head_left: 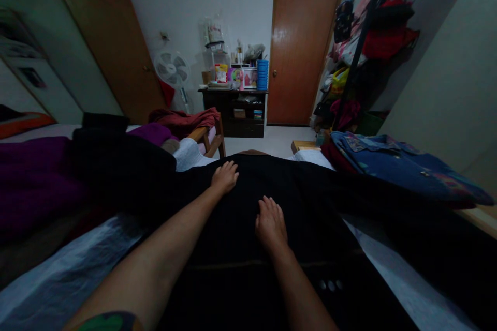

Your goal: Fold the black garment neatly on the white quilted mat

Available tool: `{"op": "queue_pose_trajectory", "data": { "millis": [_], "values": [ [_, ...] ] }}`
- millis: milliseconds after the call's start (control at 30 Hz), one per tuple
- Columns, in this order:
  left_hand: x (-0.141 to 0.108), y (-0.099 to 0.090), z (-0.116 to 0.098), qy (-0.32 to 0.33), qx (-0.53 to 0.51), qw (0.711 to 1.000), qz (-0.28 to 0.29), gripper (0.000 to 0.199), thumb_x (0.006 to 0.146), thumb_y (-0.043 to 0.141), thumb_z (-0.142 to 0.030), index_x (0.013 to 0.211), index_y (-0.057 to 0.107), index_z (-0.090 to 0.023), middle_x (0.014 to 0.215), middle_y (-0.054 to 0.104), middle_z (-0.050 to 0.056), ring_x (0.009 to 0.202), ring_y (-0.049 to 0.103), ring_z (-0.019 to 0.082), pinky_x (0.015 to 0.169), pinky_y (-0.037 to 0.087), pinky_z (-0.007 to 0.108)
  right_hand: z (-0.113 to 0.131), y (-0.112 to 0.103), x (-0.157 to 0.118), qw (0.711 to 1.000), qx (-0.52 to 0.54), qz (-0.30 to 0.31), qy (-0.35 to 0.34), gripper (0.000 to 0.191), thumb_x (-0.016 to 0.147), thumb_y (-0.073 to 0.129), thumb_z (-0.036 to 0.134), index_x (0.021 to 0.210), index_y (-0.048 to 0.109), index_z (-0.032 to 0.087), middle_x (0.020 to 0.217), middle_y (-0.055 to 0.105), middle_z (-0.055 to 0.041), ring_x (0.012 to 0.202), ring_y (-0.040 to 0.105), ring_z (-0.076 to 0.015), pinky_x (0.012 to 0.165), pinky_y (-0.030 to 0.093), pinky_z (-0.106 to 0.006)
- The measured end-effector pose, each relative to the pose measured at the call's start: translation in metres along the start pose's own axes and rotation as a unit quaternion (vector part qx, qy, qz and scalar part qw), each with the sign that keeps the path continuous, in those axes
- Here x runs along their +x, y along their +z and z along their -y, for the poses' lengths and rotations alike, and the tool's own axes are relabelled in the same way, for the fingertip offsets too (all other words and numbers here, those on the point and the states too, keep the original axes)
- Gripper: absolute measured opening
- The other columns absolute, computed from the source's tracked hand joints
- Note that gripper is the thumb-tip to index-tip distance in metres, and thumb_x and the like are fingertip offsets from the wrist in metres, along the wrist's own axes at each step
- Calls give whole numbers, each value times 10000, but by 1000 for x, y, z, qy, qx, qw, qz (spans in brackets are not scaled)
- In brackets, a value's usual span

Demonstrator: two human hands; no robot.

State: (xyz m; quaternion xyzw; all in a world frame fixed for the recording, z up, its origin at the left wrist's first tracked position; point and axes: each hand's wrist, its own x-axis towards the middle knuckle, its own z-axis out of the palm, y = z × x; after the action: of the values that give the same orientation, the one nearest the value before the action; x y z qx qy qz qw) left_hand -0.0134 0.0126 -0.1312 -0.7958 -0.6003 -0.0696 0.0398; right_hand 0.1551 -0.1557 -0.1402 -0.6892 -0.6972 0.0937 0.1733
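Observation:
A black garment (pixel 240 227) with long sleeves lies spread out on a bed with a pale cover (pixel 404 264). My left hand (pixel 225 177) rests palm down on its upper part, near the collar, fingers slightly apart. Lower and further right, my right hand (pixel 271 221) lies on the same cloth with its fingers loosely extended. Neither hand holds anything. Several small round buttons show on the dark cloth at the lower right. The tan edge of the collar is at the far end.
Folded denim clothing (pixel 396 160) is stacked on the right. Purple (pixel 34 181) and dark clothes are piled on the left. Beyond the bed are a wooden chair (pixel 219 137), a fan (pixel 172 67), a dark cabinet (pixel 233 126), a door (pixel 297 57) and hanging bags (pixel 392 36).

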Motion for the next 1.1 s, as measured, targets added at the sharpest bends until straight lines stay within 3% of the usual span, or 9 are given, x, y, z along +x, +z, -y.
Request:
{"op": "queue_pose_trajectory", "data": {
  "millis": [100, 200, 300, 367, 567, 800, 967, 1100],
  "values": [
    [7, 1, -30, 42, -52, 997, 38, 535, 955, 246, -470, 1423, 346, -231, 1535, 277, 50, 1409, 211, 241, 1098, 256, 399, 0, 1, 1, 1000, -1, -1, 0, 507, 868, 371, 205, 1362, 465, 145, 1462, 403, -77, 1383, 275, -213, 1134, 162, -373],
    [13, 2, -49, 24, -74, 994, 82, 602, 912, 277, -590, 1446, 299, -313, 1561, 203, 22, 1412, 161, 336, 1078, 255, 513, 0, 1, 1, 1000, 0, 1, 1, 513, 861, 378, 203, 1363, 464, 140, 1464, 400, -78, 1384, 273, -216, 1135, 158, -374],
    [21, 0, -54, -11, -78, 991, 111, 642, 869, 305, -659, 1449, 268, -385, 1572, 153, 16, 1406, 119, 403, 1058, 226, 593, -1, 1, 0, 1000, 3, 1, 0, 514, 861, 377, 204, 1364, 462, 144, 1471, 390, -73, 1387, 265, -217, 1137, 156, -378],
    [27, -1, -51, -31, -77, 989, 122, 679, 851, 311, -683, 1456, 252, -380, 1576, 131, 38, 1407, 107, 411, 1064, 214, 589, -1, 1, 0, 1000, 2, 2, -2, 514, 865, 373, 208, 1368, 456, 140, 1473, 385, -76, 1389, 260, -218, 1137, 155, -381],
    [38, 10, -33, -73, -77, 987, 120, 868, 797, 285, -770, 1492, 181, -260, 1573, 73, 125, 1427, 72, 351, 1113, 183, 492, -2, 2, 1, 1000, 4, 3, -1, 511, 868, 380, 217, 1369, 453, 149, 1469, 392, -75, 1388, 263, -215, 1139, 158, -382],
    [19, 19, -12, -52, -44, 994, 90, 770, 875, 190, -687, 1498, 154, -235, 1568, 114, 129, 1432, 119, 289, 1118, 176, 476, -1, 1, 0, 1000, 19, 2, 4, 515, 859, 390, 201, 1366, 458, 140, 1467, 395, -80, 1385, 268, -214, 1138, 158, -378],
    [-6, -1, 29, -69, 25, 991, 108, 641, 908, 256, -589, 1450, 316, -252, 1525, 283, 112, 1389, 251, 319, 1073, 215, 563, -1, 0, 1, 1000, 15, 7, 1, 515, 864, 389, 211, 1370, 456, 139, 1469, 391, -82, 1388, 262, -215, 1135, 163, -383],
    [-18, -30, 69, -54, 99, 990, 87, 422, 910, 373, -297, 1291, 535, -217, 1369, 507, 119, 1322, 371, 278, 1071, 260, 449, -1, 0, 1, 1000, 11, 11, 4, 522, 861, 381, 208, 1373, 452, 132, 1471, 389, -80, 1390, 256, -217, 1138, 150, -383]
  ]
}}
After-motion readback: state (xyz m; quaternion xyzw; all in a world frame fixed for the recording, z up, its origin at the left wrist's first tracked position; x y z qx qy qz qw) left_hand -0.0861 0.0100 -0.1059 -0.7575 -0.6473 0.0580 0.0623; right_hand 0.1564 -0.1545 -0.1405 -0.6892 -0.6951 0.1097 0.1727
